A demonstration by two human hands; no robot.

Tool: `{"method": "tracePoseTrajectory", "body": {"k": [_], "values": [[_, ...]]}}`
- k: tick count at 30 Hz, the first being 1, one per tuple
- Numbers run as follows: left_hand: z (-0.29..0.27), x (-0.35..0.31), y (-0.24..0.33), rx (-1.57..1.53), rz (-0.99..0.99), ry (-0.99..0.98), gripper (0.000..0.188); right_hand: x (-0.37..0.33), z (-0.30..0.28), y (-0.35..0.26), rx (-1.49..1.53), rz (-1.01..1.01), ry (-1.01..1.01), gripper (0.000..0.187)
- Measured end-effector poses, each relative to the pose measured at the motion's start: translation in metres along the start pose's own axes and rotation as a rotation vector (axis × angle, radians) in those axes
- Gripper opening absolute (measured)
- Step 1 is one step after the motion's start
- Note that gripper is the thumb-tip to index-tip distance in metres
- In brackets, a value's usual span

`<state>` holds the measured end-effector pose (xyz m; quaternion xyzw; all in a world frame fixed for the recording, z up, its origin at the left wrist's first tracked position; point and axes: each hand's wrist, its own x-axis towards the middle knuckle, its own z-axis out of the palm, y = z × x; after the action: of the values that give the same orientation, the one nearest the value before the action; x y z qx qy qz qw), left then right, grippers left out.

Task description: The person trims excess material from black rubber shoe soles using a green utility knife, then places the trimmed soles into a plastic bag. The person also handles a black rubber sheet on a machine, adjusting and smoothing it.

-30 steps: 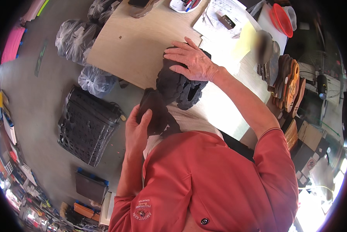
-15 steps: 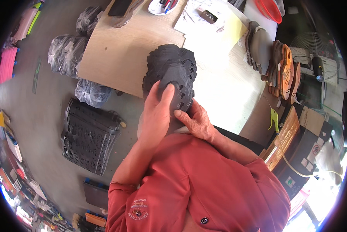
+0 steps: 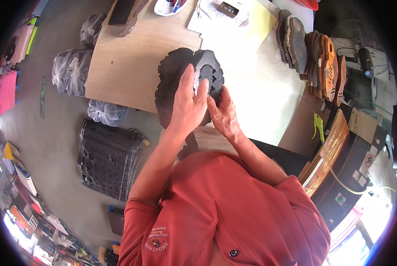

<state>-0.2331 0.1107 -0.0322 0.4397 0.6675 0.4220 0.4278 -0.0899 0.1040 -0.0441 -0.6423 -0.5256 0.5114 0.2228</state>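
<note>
A light wooden table [image 3: 132, 53] is seen, with a white sheet [image 3: 256, 84] spread over its right part. Behind the sheet, papers [image 3: 216, 13] with a small dark object [image 3: 229, 8] are laid. Left of the papers, a white dish of pens [image 3: 169, 5] is set. A row of shoe soles [image 3: 309, 57] is stood along the sheet's right edge.

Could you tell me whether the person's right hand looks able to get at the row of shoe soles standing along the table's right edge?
Probably yes: the right hand is on the black sole stack, and bare tabletop lies between it and the row of soles.
</note>
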Motion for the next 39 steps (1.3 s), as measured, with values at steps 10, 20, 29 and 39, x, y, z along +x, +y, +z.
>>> {"method": "tracePoseTrajectory", "body": {"k": [10,20,29,39], "values": [[-0.026,-0.019,0.007,0.086,0.238,-0.016,0.048,-0.002,-0.006,0.0,-0.258,-0.057,0.045,0.051],[-0.052,0.02,-0.086,-0.133,0.009,0.005,0.076,0.023,0.017,0.018,0.227,-0.027,0.133,0.084],[-0.045,0.014,-0.103,0.036,0.105,-0.026,0.077,0.022,0.039,0.02,0.158,-0.111,0.142,0.081],[-0.053,-0.005,-0.073,0.214,0.309,0.021,0.083,0.025,0.009,0.015,-0.314,-0.409,0.234,0.077]]}}
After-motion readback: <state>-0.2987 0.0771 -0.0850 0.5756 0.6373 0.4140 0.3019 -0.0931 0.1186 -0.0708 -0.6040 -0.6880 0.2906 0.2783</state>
